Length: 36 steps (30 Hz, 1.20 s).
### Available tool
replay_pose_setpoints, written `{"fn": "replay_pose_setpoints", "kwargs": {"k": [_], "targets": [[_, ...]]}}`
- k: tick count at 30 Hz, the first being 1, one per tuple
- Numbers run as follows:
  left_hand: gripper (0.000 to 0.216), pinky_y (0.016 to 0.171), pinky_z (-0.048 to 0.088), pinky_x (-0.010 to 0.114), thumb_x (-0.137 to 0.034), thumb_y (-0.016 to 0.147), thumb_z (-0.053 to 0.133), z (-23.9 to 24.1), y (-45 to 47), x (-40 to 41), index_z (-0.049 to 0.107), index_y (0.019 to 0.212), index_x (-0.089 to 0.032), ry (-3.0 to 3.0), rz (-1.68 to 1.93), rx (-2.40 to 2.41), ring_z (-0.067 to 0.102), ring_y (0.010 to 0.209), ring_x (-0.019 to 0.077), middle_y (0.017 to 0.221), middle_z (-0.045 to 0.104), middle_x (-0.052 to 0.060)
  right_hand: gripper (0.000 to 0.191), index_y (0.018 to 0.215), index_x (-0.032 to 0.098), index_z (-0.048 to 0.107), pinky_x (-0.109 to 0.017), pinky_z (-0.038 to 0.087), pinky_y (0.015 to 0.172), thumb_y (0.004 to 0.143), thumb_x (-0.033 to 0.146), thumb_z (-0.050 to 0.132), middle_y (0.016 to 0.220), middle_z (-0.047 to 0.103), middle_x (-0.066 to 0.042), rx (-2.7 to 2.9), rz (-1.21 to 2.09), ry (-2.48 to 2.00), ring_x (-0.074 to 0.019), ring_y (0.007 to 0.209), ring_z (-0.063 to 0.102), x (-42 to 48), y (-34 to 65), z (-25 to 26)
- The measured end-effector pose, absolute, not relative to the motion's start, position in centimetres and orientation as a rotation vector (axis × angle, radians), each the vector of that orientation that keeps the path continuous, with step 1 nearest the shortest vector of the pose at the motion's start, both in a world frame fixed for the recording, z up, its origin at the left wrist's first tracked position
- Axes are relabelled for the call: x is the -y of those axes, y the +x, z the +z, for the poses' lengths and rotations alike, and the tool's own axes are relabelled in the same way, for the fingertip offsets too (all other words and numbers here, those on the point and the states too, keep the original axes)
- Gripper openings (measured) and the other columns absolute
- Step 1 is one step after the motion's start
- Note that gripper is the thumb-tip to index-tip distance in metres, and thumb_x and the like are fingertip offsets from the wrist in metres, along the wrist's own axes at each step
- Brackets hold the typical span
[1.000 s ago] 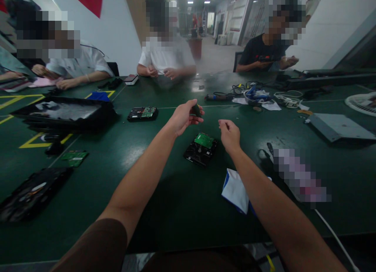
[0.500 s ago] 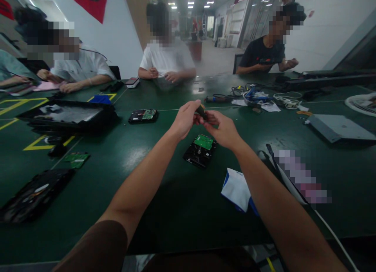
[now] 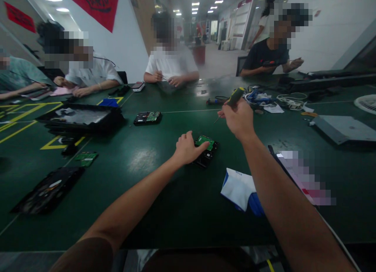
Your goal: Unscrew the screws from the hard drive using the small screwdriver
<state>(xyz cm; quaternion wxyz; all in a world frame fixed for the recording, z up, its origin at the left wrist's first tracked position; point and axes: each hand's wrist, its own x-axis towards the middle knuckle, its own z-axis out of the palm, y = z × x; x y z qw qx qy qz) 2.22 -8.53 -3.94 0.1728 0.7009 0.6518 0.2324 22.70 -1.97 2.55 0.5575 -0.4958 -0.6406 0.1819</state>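
Observation:
A black hard drive (image 3: 209, 155) with a green circuit board lies on the table in front of me. My left hand (image 3: 188, 148) is at its left side, thumb stretched over the drive and fingers apart from the thumb; it holds nothing. Whether the thumb presses on the drive I cannot tell. Above and to the right of the drive, my right hand (image 3: 240, 117) is closed around a screwdriver (image 3: 235, 96) with a yellow and dark green handle. Its thin shaft points down and left, with the tip apart from the drive.
Another hard drive (image 3: 147, 118) lies farther back. At left are a black tray (image 3: 79, 117), a loose circuit board (image 3: 87, 158) and a black drive casing (image 3: 49, 189). A white and blue cloth-like packet (image 3: 239, 187), cables (image 3: 258, 97) and a grey metal box (image 3: 346, 129) lie right. Several people sit opposite.
My hands have come apart. The left has moved down to the hard drive; the right has moved right and up with the screwdriver. The camera view has shifted slightly.

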Motion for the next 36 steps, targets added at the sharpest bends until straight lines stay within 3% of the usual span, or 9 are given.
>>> {"fn": "replay_pose_setpoints", "kwargs": {"k": [4, 10, 16, 23, 29, 36], "targets": [[0.121, 0.114, 0.038, 0.054, -0.083, 0.075, 0.063, -5.9, 3.4, 11.6, 0.030, 0.160, -0.005, 2.104, 0.529, -1.911, 0.046, 0.139, 0.0442, 0.151, 0.049, 0.028, 0.020, 0.105, 0.021, 0.064, -0.041, 0.061, 0.083, 0.090, 0.035, 0.061, 0.081, 0.071, -0.003, 1.480, 0.454, -1.177, -0.0223, 0.079, 0.074, 2.8, 22.8, 3.1], [0.111, 0.112, 0.040, 0.052, -0.068, 0.079, 0.062, -5.4, 4.2, 12.7, 0.026, 0.161, -0.003, 2.145, 0.428, -1.950, 0.047, 0.137, 0.0422, 0.148, 0.052, 0.026, 0.015, 0.094, 0.021, 0.066, -0.037, 0.061, 0.075, 0.085, 0.033, 0.064, 0.077, 0.074, -0.003, 1.524, 0.513, -1.360, -0.0220, 0.072, 0.075, 5.5, 23.2, -0.7], [0.108, 0.112, 0.040, 0.051, -0.067, 0.079, 0.062, -5.2, 0.9, 14.2, 0.031, 0.160, -0.003, 2.110, 0.422, -1.999, 0.047, 0.136, 0.0411, 0.148, 0.051, 0.026, 0.018, 0.097, 0.020, 0.067, -0.033, 0.062, 0.065, 0.087, 0.034, 0.063, 0.080, 0.076, -0.003, 1.328, 0.671, -1.421, -0.0207, 0.066, 0.075, 6.6, 23.7, -5.2], [0.098, 0.110, 0.041, 0.052, -0.070, 0.079, 0.061, -5.5, -3.8, 15.8, 0.042, 0.156, -0.012, 2.076, 0.446, -2.053, 0.047, 0.134, 0.0414, 0.146, 0.051, 0.024, 0.020, 0.098, 0.020, 0.068, -0.033, 0.065, 0.066, 0.086, 0.037, 0.068, 0.083, 0.076, -0.006, 1.210, 0.867, -1.374, -0.0226, 0.071, 0.077, 5.6, 24.1, -8.7], [0.095, 0.112, 0.040, 0.052, -0.067, 0.082, 0.060, -5.2, -5.9, 16.6, 0.042, 0.159, -0.013, 2.038, 0.428, -2.089, 0.046, 0.134, 0.0408, 0.144, 0.051, 0.023, 0.020, 0.097, 0.020, 0.067, -0.034, 0.066, 0.068, 0.084, 0.035, 0.072, 0.084, 0.076, -0.006, 1.123, 0.962, -1.315, -0.0232, 0.074, 0.077, 4.8, 24.6, -10.1], [0.083, 0.112, 0.039, 0.055, -0.069, 0.088, 0.056, -5.2, -6.4, 17.2, 0.045, 0.160, -0.030, 2.065, 0.379, -2.064, 0.045, 0.138, 0.0402, 0.149, 0.047, 0.018, 0.018, 0.097, 0.019, 0.067, -0.034, 0.067, 0.068, 0.085, 0.032, 0.071, 0.084, 0.076, -0.007, 1.120, 0.989, -1.326, -0.0228, 0.074, 0.077, 4.8, 24.7, -10.0]]}}
